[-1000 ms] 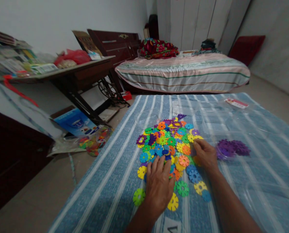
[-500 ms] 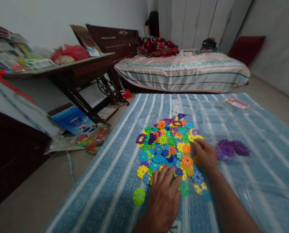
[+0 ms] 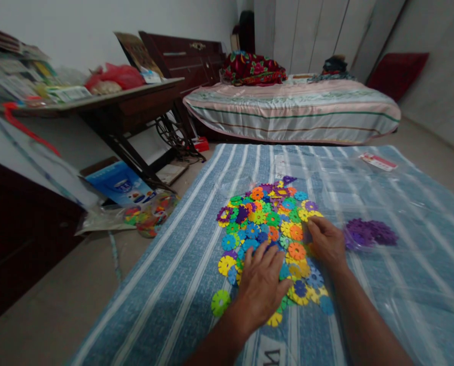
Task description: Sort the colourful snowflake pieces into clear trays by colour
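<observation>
A heap of colourful snowflake-shaped plastic discs (image 3: 267,223) lies on a blue striped cloth (image 3: 181,264). My left hand (image 3: 263,284) rests flat on the near part of the heap, fingers spread over the discs. My right hand (image 3: 326,243) lies on the heap's right edge, fingers curled down onto discs; whether it grips one I cannot tell. To the right a separate small pile of purple discs (image 3: 369,234) sits in clear plastic. One green disc (image 3: 220,302) lies alone at the near left.
Clear plastic bags (image 3: 421,300) lie across the cloth's right side, with a red-labelled packet (image 3: 377,161) at the far right. Left on the floor are a blue box (image 3: 118,185) and a bag of discs (image 3: 151,216). A cluttered table (image 3: 116,101) and a bed (image 3: 291,109) stand beyond.
My left hand slid back toward me and then forward again over the near discs, dragging them into a tighter cluster. My right hand stayed at the heap's right edge.
</observation>
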`<state>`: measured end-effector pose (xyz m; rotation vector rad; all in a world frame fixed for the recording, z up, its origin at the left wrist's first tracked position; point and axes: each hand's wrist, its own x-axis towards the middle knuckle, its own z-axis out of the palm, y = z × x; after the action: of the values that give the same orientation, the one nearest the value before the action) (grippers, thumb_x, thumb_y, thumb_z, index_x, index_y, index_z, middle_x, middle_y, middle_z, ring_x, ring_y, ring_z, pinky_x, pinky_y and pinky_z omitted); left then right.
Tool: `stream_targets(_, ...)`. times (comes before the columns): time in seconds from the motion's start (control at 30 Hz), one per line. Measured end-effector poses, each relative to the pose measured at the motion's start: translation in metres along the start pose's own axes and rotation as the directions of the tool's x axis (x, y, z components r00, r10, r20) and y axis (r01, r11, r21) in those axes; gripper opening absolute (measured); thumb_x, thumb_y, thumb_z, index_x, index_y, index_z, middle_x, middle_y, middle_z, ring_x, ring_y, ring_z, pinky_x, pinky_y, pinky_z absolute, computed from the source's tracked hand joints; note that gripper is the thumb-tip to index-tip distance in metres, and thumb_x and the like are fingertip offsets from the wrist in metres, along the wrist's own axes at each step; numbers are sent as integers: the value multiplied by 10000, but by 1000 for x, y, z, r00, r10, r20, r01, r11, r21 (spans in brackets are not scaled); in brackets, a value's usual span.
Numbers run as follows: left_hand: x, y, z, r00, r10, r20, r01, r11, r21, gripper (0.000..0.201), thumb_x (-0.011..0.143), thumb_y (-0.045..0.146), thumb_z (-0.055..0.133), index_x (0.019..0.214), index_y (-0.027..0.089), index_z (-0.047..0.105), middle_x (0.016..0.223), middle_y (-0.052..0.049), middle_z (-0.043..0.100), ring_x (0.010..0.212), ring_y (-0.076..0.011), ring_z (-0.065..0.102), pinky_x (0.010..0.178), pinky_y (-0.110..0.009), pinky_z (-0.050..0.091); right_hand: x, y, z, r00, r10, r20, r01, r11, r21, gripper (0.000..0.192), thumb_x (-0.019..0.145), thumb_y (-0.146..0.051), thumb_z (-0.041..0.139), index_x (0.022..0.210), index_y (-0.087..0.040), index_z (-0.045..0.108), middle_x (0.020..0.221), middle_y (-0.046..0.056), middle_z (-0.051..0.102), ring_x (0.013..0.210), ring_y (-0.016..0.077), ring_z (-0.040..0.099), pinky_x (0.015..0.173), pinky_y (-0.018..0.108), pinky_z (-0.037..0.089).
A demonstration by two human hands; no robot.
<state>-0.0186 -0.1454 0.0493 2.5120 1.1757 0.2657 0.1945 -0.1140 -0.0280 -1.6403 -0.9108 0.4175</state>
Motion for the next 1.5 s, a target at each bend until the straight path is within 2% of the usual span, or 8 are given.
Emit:
stream_targets(0.13,5,-8,-4,994,-108,-8,108,990,89,443,864,463,583,1221,201,596,1358,-107,572,1355,-337,396,1111,-632,272,1,1,0,1000,-9,11,9,1000,-15,328,780,-451,578,890,-183,731,877,63,727,853,249,654,821,392,509)
stream_targets(0.33,-10,-18,0,974,-201,-102,215,965,149,419,866,435,583,1204,190,614,1310,-135,600,1312,-357,432,1082,-631,296,1,0,0,1000,-24,-3,24,999,-24,311,785,-449,573,879,-196,729,859,54,725,834,244,652,803,390,514)
stream_targets(0.7,-16,-26,0,952,-206,-225,243,958,151,300,886,355,547,1100,171,649,1297,-140,599,1273,-336,476,1070,-587,341,0,-2,0,1000,-1,7,1,1000,-12,325,780,-439,579,895,-172,726,906,75,727,895,266,657,837,407,500)
stream_targets(1.03,18,-31,-18,937,-326,-129,343,926,157,482,886,368,560,1303,128,534,1451,-184,453,1371,-352,370,1097,-562,316,-2,1,-1,999,36,35,-36,999,-2,335,778,-457,585,897,-174,720,911,75,719,892,268,651,849,408,480)
stream_targets(1.13,21,-20,-12,952,-285,-108,298,946,125,491,865,405,595,1286,157,547,1435,-159,481,1346,-341,405,1102,-578,304,-2,2,-2,998,37,43,-37,999,-14,337,788,-452,577,909,-170,717,916,74,720,895,267,653,844,404,482)
stream_targets(1.27,17,-11,-6,984,-141,-109,141,990,-7,285,885,404,569,1095,226,643,1237,-79,646,1183,-260,561,1103,-533,325,-2,3,-2,999,28,39,-27,999,-28,348,789,-448,573,926,-161,715,942,84,725,920,274,653,845,400,483)
stream_targets(1.37,25,-22,-12,971,-105,-215,99,994,-39,206,912,323,518,1007,208,659,1142,-75,679,1092,-223,602,1044,-448,403,-1,2,-2,999,31,42,-30,999,-40,358,787,-452,570,930,-158,716,948,89,726,921,277,655,841,397,483)
stream_targets(1.5,51,-53,-30,917,-239,-321,278,957,83,270,877,245,548,1110,145,641,1272,-132,601,1222,-266,514,1066,-414,392,-2,2,-1,999,37,39,-36,999,-37,364,785,-461,566,925,-161,717,948,87,726,915,274,656,836,388,482)
